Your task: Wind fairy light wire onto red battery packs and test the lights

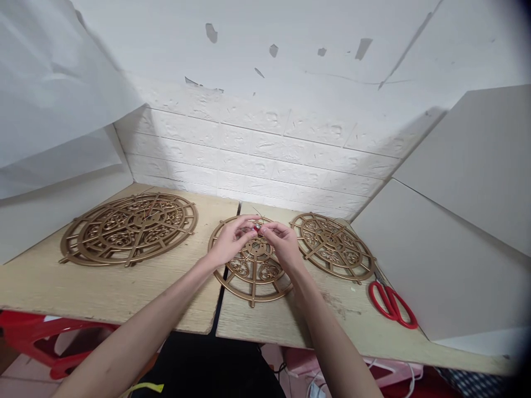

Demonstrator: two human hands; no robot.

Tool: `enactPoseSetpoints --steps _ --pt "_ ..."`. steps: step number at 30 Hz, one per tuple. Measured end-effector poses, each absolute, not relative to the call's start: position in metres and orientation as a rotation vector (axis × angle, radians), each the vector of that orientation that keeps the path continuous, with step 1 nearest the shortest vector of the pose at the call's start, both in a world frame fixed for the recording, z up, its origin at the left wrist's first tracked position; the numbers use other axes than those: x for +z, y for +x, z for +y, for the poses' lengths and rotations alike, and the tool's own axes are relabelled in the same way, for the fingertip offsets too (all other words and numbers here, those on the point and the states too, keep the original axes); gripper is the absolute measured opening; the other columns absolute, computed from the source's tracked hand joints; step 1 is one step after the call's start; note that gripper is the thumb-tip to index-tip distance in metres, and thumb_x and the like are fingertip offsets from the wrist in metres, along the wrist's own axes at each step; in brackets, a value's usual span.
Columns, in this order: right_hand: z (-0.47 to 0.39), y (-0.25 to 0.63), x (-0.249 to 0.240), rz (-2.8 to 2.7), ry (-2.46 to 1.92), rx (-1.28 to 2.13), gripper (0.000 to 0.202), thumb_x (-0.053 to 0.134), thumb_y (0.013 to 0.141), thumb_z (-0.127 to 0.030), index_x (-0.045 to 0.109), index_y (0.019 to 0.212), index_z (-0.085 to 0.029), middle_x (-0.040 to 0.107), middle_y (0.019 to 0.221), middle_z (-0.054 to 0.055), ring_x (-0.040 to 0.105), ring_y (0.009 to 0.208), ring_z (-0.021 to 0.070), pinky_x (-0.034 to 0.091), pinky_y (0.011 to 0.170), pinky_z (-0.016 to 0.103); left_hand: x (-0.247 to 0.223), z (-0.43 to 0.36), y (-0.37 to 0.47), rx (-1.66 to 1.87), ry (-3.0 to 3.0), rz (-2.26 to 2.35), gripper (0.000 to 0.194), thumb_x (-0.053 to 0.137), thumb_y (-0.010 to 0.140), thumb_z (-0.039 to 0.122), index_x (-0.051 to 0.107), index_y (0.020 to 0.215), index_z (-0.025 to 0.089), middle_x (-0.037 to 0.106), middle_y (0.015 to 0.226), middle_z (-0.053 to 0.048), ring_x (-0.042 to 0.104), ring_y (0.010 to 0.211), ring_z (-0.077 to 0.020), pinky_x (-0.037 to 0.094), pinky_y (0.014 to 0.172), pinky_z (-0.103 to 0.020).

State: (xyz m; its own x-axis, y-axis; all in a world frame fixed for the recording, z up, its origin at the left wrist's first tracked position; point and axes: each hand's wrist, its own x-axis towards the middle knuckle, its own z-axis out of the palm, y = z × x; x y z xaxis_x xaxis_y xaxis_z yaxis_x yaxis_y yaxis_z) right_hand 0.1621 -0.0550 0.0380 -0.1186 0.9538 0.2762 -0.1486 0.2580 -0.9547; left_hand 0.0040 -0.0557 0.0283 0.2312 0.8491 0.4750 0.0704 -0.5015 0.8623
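Note:
A small red piece with a shiny top (pixel 257 227) is pinched between the fingertips of both hands. My left hand (pixel 233 236) grips it from the left, thumb and fingers closed. From the right, my right hand (pixel 282 242) holds it with thumb and forefinger together. A thin wire (pixel 259 212) sticks up by the fingertips. Under the hands lies a round gold openwork disc (pixel 253 287) with scroll patterns and spokes, flat on the table. The fingers hide part of the disc's upper area and most of the red piece, so its exact kind cannot be made out.
Several similar gold discs lie stacked at the left (pixel 128 257), and another gold disc (pixel 332 240) lies at the right. Red-handled scissors (pixel 392 304) rest near the right panel (pixel 448 265). The wooden table (pixel 174 296) has a dark gap down its middle. A brick-patterned wall (pixel 257 146) stands behind.

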Motion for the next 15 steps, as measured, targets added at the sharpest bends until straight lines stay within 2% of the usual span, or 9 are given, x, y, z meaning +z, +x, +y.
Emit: enactPoseSetpoints --steps 4,10,15 --pt "-0.0556 0.1628 0.0393 -1.348 -0.843 1.156 0.02 0.073 0.068 -0.035 0.068 0.075 -0.016 0.067 0.069 0.001 0.057 0.063 0.0124 0.045 0.062 0.025 0.0286 -0.056 0.0038 1.335 1.808 0.84 0.03 0.057 0.082 0.028 0.06 0.111 0.02 0.064 0.11 -0.008 0.062 0.096 -0.0183 0.05 0.07 -0.024" --pt "-0.0545 0.1645 0.0375 -1.383 -0.845 1.158 0.023 0.071 0.07 -0.038 0.067 0.077 -0.016 0.066 0.071 0.002 0.056 0.062 0.0125 0.044 0.059 0.025 0.0275 -0.0552 0.0036 1.334 1.84 0.861 0.024 0.058 0.082 0.029 0.063 0.103 0.019 0.066 0.104 -0.007 0.061 0.095 -0.0177 0.051 0.071 -0.024" --pt "-0.0526 0.1641 0.0354 -1.323 -0.751 1.225 0.026 0.072 0.071 -0.038 0.062 0.086 -0.019 0.057 0.06 -0.003 0.044 0.05 0.0075 0.03 0.046 0.02 0.0268 -0.0556 0.0052 1.333 1.774 0.899 0.026 0.063 0.078 0.033 0.064 0.099 0.018 0.068 0.095 -0.007 0.064 0.087 -0.0176 0.05 0.062 -0.022"
